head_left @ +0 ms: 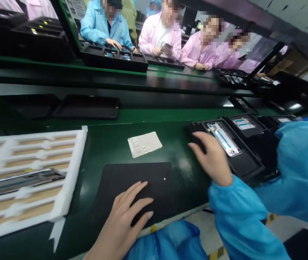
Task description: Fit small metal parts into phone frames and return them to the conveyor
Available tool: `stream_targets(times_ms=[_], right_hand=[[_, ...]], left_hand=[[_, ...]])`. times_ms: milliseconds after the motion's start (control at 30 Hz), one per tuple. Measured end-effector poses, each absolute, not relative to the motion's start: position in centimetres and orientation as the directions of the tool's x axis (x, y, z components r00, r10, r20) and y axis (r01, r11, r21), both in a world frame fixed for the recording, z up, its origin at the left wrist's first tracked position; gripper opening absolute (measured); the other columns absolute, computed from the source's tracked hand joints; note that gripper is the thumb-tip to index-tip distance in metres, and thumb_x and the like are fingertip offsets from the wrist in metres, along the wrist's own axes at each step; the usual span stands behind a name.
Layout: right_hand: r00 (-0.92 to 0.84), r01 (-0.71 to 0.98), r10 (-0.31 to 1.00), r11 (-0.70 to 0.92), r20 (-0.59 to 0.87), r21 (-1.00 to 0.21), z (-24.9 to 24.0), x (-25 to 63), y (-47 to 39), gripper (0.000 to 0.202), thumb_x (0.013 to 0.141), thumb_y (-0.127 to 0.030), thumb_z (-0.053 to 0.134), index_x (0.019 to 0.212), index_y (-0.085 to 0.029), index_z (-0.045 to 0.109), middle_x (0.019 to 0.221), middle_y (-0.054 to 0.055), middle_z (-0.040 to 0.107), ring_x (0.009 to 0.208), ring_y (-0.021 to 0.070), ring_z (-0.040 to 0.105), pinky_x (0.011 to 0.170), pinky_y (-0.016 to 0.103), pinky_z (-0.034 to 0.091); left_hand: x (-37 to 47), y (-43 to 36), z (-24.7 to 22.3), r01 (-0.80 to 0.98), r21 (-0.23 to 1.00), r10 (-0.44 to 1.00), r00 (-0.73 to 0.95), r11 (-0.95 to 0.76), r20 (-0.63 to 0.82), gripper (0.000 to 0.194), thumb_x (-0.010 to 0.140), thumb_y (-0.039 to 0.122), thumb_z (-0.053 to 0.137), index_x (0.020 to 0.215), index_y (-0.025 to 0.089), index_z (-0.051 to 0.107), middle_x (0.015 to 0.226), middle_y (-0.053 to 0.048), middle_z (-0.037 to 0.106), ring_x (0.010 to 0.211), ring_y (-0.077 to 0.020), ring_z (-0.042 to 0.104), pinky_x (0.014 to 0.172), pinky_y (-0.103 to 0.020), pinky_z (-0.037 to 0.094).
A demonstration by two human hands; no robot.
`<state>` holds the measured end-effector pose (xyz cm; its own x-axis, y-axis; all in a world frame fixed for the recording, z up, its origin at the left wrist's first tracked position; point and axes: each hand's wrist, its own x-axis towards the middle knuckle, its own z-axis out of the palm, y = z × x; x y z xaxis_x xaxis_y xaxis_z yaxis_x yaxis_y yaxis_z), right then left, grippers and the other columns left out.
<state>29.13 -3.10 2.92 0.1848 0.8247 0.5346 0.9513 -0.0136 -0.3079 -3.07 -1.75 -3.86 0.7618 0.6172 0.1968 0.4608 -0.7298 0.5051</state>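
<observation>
My left hand [127,213] hovers over or rests on a black mat [132,175], fingers stretched and apart, holding nothing. A tiny pale round spot [164,178] shows near the mat's right edge. Beyond the mat lies a flat beige card [150,139] with rows of small slots or marks. My right hand [212,155] is at the near left side of a black tray [247,164], thumb and fingers apart with nothing visible between them. In that tray lies a phone-like part [224,139] with blue strips. Whether my right fingers touch the tray, I cannot tell.
At left, a white foam rack [70,173] holds a slim phone-like piece [24,182]. Black trays [89,107] line the back. A blue-sleeved person [302,169] is close on the right. Several people work across the raised shelf [170,81].
</observation>
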Motion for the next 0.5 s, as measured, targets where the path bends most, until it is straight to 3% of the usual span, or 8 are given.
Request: stream_targets(times_ms=[67, 100, 167, 300, 433, 500], right_hand=[[0.419, 0.907, 0.758, -0.323, 0.5, -0.271, 2.7, 35.8, -5.4, 0.045, 0.092, -0.048, 0.054, 0.123, -0.015, 0.059, 0.126, 0.017, 0.061, 0.122, 0.0338, 0.053, 0.105, 0.052, 0.041], [0.532, 0.847, 0.748, -0.458, 0.397, -0.271, 2.3, 38.2, -6.1, 0.055, 0.089, -0.054, 0.055, 0.127, -0.014, 0.057, 0.13, 0.019, 0.058, 0.124, 0.036, 0.052, 0.104, 0.053, 0.041], [0.648, 0.758, 0.727, -0.586, 0.226, -0.286, 1.4, 41.1, -6.8, 0.068, 0.086, -0.063, 0.053, 0.132, -0.013, 0.053, 0.13, 0.019, 0.058, 0.121, 0.0369, 0.054, 0.101, 0.053, 0.044], [0.708, 0.696, 0.69, -0.645, 0.149, -0.317, 0.9, 41.3, -6.6, 0.078, 0.084, -0.066, 0.052, 0.14, -0.013, 0.045, 0.135, 0.021, 0.055, 0.121, 0.037, 0.055, 0.099, 0.05, 0.045], [0.755, 0.654, 0.622, -0.692, 0.208, -0.306, 2.2, 40.3, -6.2, 0.075, 0.08, -0.06, 0.062, 0.136, -0.013, 0.045, 0.124, 0.021, 0.062, 0.113, 0.0392, 0.06, 0.094, 0.051, 0.047], [0.777, 0.629, 0.568, -0.691, 0.272, -0.355, 3.0, 39.5, -6.6, 0.074, 0.073, -0.059, 0.07, 0.129, -0.014, 0.048, 0.115, 0.02, 0.065, 0.105, 0.0394, 0.063, 0.09, 0.052, 0.049]], left_hand=[[-1.0, -1.1, -2.0, 0.417, 0.583, 0.6, 0.784, -0.697, 0.157, 0.024, 0.097, 0.034, 0.053, 0.118, 0.035, 0.064, 0.146, 0.0, 0.05, 0.135, -0.0275, 0.047, 0.103, -0.047, 0.049], [0.2, -0.8, -1.3, 0.396, 0.617, 0.588, 0.797, -0.68, 0.137, 0.024, 0.097, 0.032, 0.052, 0.117, 0.034, 0.065, 0.146, 0.0, 0.05, 0.136, -0.0268, 0.046, 0.104, -0.047, 0.048], [2.3, -0.7, -0.3, 0.352, 0.672, 0.55, 0.829, -0.651, 0.099, 0.023, 0.097, 0.03, 0.051, 0.116, 0.033, 0.065, 0.146, 0.001, 0.05, 0.136, -0.0257, 0.045, 0.107, -0.048, 0.046], [5.2, -1.0, 0.1, 0.294, 0.743, 0.464, 0.886, -0.602, 0.025, 0.022, 0.096, 0.028, 0.055, 0.114, 0.031, 0.066, 0.144, 0.0, 0.052, 0.133, -0.0248, 0.049, 0.108, -0.048, 0.045], [6.5, -1.1, -0.2, 0.272, 0.8, 0.432, 0.902, -0.535, -0.018, 0.02, 0.095, 0.03, 0.056, 0.112, 0.03, 0.067, 0.143, -0.001, 0.054, 0.13, -0.0264, 0.053, 0.111, -0.052, 0.042], [6.9, -1.1, -0.3, 0.273, 0.844, 0.451, 0.892, -0.462, -0.042, 0.022, 0.095, 0.032, 0.056, 0.114, 0.03, 0.067, 0.142, -0.001, 0.055, 0.13, -0.0273, 0.052, 0.113, -0.054, 0.039]])
